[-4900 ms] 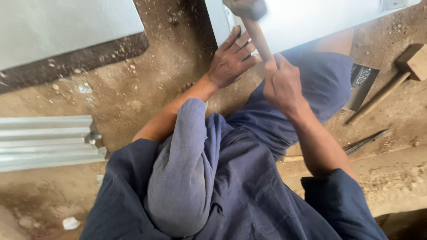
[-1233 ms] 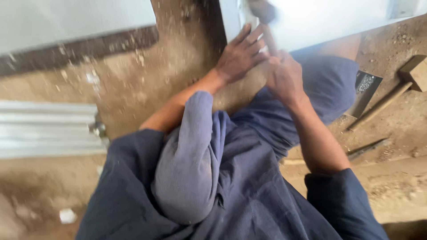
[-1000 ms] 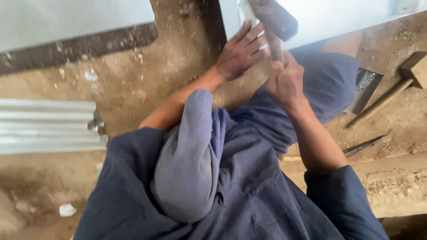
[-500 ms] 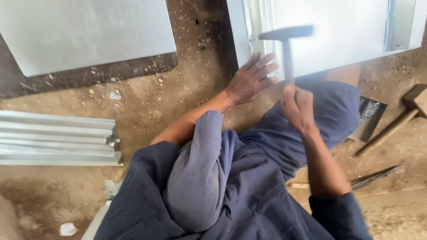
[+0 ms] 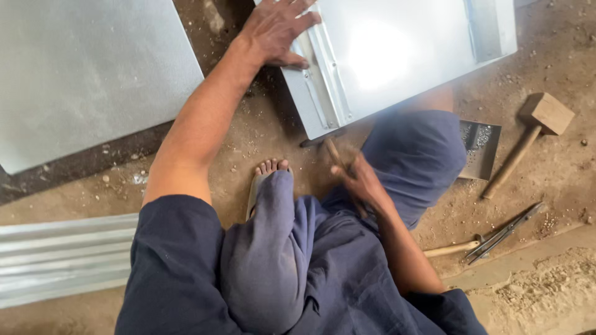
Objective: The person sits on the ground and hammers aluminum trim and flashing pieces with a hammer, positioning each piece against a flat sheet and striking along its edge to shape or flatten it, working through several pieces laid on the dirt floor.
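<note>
The shiny grey sheet-metal panel (image 5: 397, 56) with a folded seam along its left edge lay on the dirt floor (image 5: 261, 130), at the top of the view, with its near corner just beyond the person's knee. The right hand (image 5: 359, 181) was closed around the wooden handle of a hammer (image 5: 335, 158); the dark head of it rested low, near the bottom corner of the panel, touching or almost touching the ground, I could not tell which because this part was blurred. The left hand (image 5: 276, 28) was spread wide and flat, the fingers pressing on the seam strip at the upper left edge of the panel, holding nothing.

As a judgement: the seam looked already folded over and rather flat along most of its length, so the forming of this edge seemed well advanced. The hammer was not over the seam at this moment, so a stroke was not in hand. If some part of the fold remained to be closed, the pictures did not show it clearly.

Further out, a wooden mallet (image 5: 528, 136) lay on the right, well apart from the hands. Near it were a small flat metal piece (image 5: 481, 149) partly under the knee and a pair of thin metal snips (image 5: 503, 232). A large dull grey sheet (image 5: 81, 74) lay on the left, and a ribbed metal profile (image 5: 62, 257) was at the lower left.
</note>
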`<move>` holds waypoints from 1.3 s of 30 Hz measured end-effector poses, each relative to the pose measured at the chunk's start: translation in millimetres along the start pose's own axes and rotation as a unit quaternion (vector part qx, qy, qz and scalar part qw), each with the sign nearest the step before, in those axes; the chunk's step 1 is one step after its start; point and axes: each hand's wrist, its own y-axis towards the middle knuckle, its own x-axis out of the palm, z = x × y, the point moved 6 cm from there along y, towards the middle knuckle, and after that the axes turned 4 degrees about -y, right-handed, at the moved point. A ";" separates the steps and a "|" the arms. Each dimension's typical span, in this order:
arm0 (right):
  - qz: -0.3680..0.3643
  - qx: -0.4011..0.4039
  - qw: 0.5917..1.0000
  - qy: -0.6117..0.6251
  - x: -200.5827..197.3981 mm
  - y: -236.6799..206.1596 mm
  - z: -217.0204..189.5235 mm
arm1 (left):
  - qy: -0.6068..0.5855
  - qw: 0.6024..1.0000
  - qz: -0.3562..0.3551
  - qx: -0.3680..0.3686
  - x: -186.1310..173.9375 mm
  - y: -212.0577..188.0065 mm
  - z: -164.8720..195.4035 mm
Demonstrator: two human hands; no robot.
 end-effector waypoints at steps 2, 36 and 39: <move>0.076 -0.040 0.987 0.137 -12.9 26.4 9.8 | 0.033 0.998 0.043 0.025 -6.7 1.1 0.7; 0.427 0.051 0.902 0.042 -283.5 66.8 99.7 | 0.112 0.968 0.189 -0.119 9.2 12.2 100.7; 0.404 0.115 0.908 0.010 -258.1 22.2 133.9 | 0.073 0.965 0.216 -0.127 -1.4 6.6 102.0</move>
